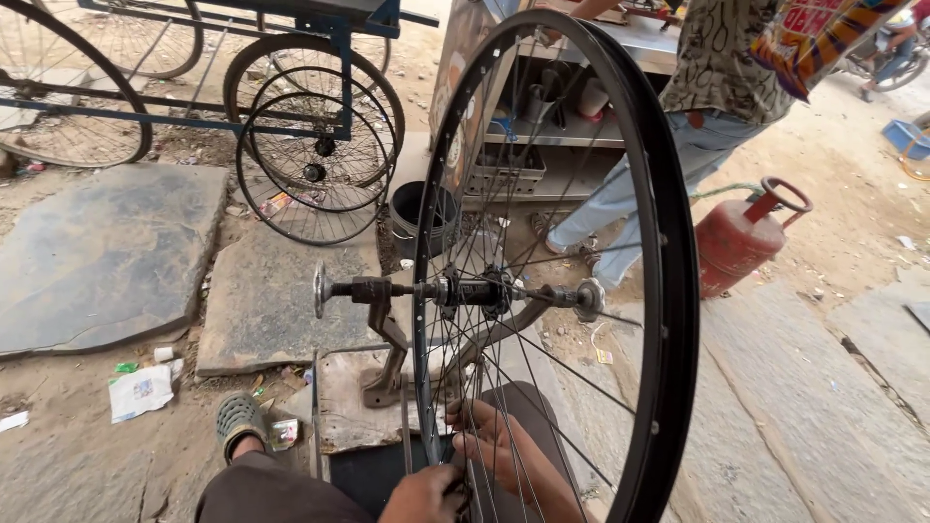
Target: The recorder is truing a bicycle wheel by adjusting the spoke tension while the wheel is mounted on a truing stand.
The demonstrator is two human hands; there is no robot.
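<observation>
My fingers (484, 426) of the right hand (504, 455) lie stretched among the thin steel spokes (542, 368) at the bottom of the wheel, loosely spread and resting on them rather than clenched. My left hand (421, 496) is curled tight low on the rim, pinching something small there; what it is I cannot tell. The large black metal bicycle rim (678, 291) stands upright in front of me, its dark hub (475, 291) carried on the axle of a rusty iron truing stand (387, 329) bolted to a worn board. My foot in a grey perforated clog (237, 421) rests on the dirt to the left. Farther off sit a black bucket (412, 218), a red gas cylinder (741, 242), loose spoked wheels (315, 169) against a blue cart frame (339, 68), and a person in pale jeans (659, 174) at a steel stall.
</observation>
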